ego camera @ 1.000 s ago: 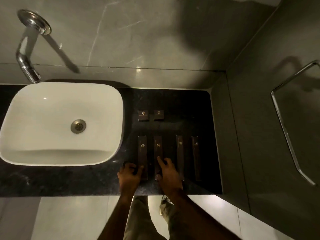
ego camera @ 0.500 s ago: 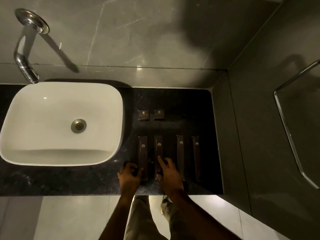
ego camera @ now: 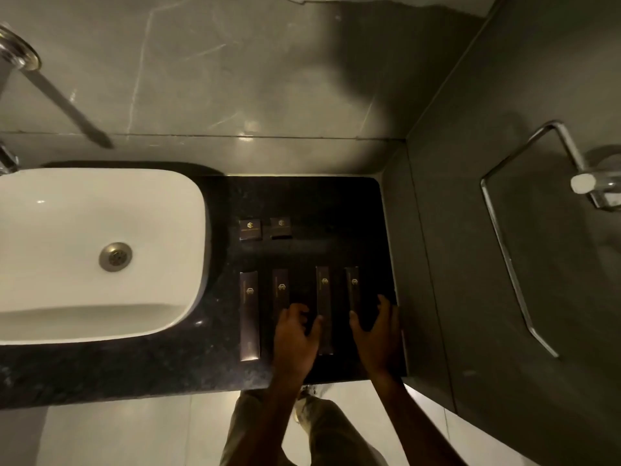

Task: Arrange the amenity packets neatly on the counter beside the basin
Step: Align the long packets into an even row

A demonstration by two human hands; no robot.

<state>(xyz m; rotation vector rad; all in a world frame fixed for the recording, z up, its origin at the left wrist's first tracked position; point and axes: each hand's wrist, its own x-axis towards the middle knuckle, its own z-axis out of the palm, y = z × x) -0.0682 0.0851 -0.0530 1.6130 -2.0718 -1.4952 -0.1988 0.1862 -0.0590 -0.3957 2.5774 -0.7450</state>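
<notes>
Several dark amenity packets with gold logos lie on the black counter (ego camera: 336, 203) right of the white basin (ego camera: 84, 250). Two small square packets (ego camera: 250, 229) (ego camera: 281, 227) sit side by side at the back. Nearer me lie long packets in a row: the leftmost (ego camera: 249, 314), a second (ego camera: 280, 290), a third (ego camera: 324, 297) and the rightmost (ego camera: 353, 290). My left hand (ego camera: 295, 338) rests over the near end of the second packet, its thumb against the third. My right hand (ego camera: 378, 334) covers the near end of the rightmost packet, fingers spread.
A chrome tap (ego camera: 10, 62) sticks out of the wall above the basin at the far left. A chrome towel ring (ego camera: 510, 264) hangs on the right wall. The counter's front edge runs just below my wrists, with pale floor tiles (ego camera: 134, 438) beneath.
Both hands have shifted right: the left from the leftmost packet to the second, the right from the second to the rightmost. The camera view has also panned right.
</notes>
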